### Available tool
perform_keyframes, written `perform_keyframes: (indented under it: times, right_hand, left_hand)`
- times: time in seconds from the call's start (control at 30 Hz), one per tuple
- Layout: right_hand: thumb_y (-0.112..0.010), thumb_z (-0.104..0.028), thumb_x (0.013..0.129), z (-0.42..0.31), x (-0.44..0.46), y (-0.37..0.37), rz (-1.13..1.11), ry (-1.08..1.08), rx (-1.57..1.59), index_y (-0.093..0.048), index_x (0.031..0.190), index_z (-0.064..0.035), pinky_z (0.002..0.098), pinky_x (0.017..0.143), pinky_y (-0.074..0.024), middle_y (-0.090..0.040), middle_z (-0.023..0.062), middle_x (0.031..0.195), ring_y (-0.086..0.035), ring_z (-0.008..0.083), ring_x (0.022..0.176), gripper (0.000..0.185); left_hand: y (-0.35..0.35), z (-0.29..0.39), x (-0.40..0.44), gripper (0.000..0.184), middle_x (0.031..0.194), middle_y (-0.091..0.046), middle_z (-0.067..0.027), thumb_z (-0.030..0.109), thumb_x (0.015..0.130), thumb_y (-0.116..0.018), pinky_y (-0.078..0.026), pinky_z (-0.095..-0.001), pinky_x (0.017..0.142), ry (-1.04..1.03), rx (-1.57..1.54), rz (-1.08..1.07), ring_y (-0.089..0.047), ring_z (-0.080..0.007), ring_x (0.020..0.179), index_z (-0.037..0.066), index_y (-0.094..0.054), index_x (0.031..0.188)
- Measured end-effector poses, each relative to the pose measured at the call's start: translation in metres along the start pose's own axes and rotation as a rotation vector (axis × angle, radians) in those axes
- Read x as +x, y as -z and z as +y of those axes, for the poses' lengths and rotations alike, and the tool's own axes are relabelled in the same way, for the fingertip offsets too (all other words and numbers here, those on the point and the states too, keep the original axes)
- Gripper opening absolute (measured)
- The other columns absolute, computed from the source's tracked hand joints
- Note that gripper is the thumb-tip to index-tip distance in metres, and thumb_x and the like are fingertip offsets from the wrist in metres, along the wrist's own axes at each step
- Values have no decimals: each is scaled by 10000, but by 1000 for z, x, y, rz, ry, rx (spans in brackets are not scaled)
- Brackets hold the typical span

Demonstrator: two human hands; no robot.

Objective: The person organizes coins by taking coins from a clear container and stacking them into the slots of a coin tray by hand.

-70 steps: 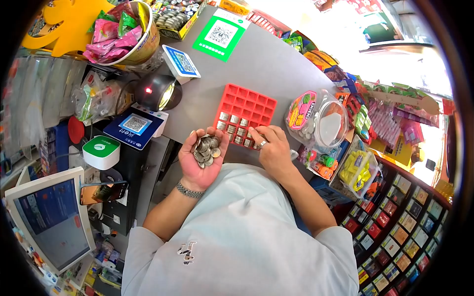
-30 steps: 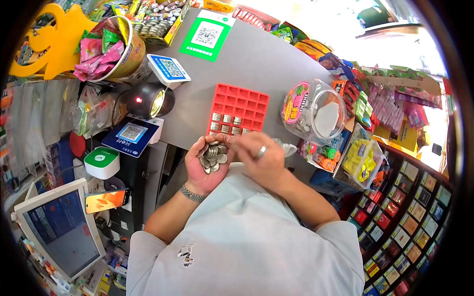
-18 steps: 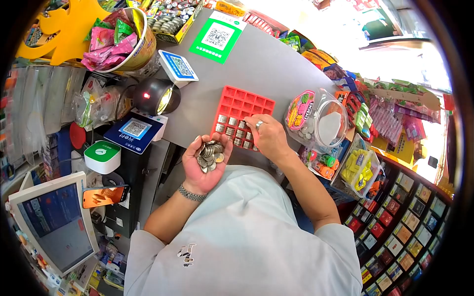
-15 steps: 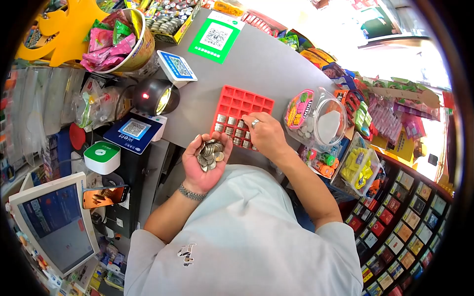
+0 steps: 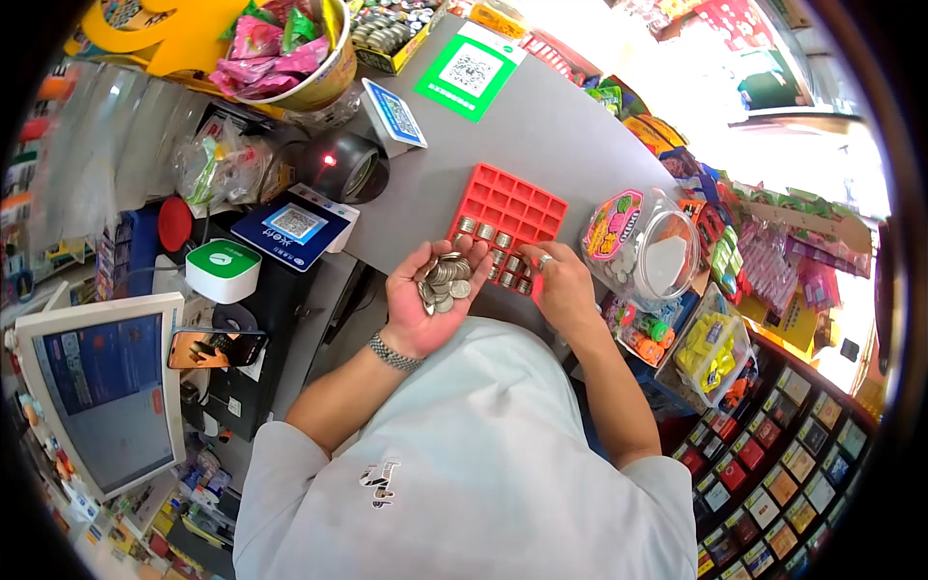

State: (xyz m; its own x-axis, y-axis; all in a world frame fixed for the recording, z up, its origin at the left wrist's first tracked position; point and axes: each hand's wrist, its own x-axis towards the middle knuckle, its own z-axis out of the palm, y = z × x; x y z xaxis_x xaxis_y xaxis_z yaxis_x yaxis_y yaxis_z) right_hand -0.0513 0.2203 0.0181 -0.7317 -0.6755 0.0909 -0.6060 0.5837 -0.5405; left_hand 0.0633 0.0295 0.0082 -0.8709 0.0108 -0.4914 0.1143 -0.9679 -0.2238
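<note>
A heap of silver coins (image 5: pixel 445 282) lies in my left hand (image 5: pixel 414 314), palm up and cupped, just in front of the red coin tray (image 5: pixel 510 201). The tray is divided into small square compartments. Rows of coins on edge (image 5: pixel 485 232) fill compartments in its nearer part, while those farther back show bare red. At the tray's right near edge is my right hand (image 5: pixel 565 292), a ring on one finger. Its fingers are bent and drawn together over the compartments there; whatever they pinch is hidden.
A clear plastic jar (image 5: pixel 646 246) lies right of the tray on the grey counter (image 5: pixel 435 184). Left stand a black scanner (image 5: pixel 343 166), payment code stands (image 5: pixel 293 227) and a monitor (image 5: pixel 101 391). A candy tub (image 5: pixel 324 87) and a green code card (image 5: pixel 471 70) sit farther back.
The camera view has shifted, moving the counter rightward in the picture. Relative to the tray, my right hand has moved right and nearer my body. My left hand still cups the coins.
</note>
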Motion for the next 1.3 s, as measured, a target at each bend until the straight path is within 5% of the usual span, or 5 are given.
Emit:
perform_keyframes:
  times: [0.2,0.67,0.87,1.07,1.3]
  right_hand:
    - [-779,-130,881,-64,7,23,-65,-349,553,-743,1086,-47,414,730,-576,-712,138,920,-714,314,838,224]
    - [-824,-138,812,-78,12,12,-83,-360,426,-720,1017,-29,370,655,-574,-687,115,874,-701,237,721,254]
    - [-826,-58,757,-58,4,25,187,-278,372,-702,926,-41,297,598,-552,-652,52,798,-635,121,650,210]
    - [-795,-87,787,5,12,12,122,-103,-68,-704,935,-53,369,686,-566,-666,92,839,-680,248,757,177]
    - [-733,-115,811,4,15,8,-91,-68,-62,-704,975,-35,437,767,-574,-660,125,874,-690,326,868,185]
  left_hand:
    - [-4,-4,4,234,1250,-709,-165,234,1005,-611,-363,-515,1224,68,-27,-63,-528,-363,1381,28,-721,997]
    - [-1,-15,9,247,1251,-713,-151,242,1000,-586,-336,-539,1226,106,19,-96,-482,-350,1432,44,-731,980]
    - [-3,-14,7,201,1249,-711,-158,216,988,-614,-344,-534,1235,98,-15,-53,-510,-367,1401,44,-713,959]
    - [-1,3,-1,190,1224,-725,-169,169,1010,-599,-389,-507,1230,62,-65,-10,-566,-343,1353,30,-712,944]
    - [-2,8,-6,208,1232,-724,-162,172,1024,-585,-381,-497,1238,29,-48,-40,-557,-342,1365,28,-711,943]
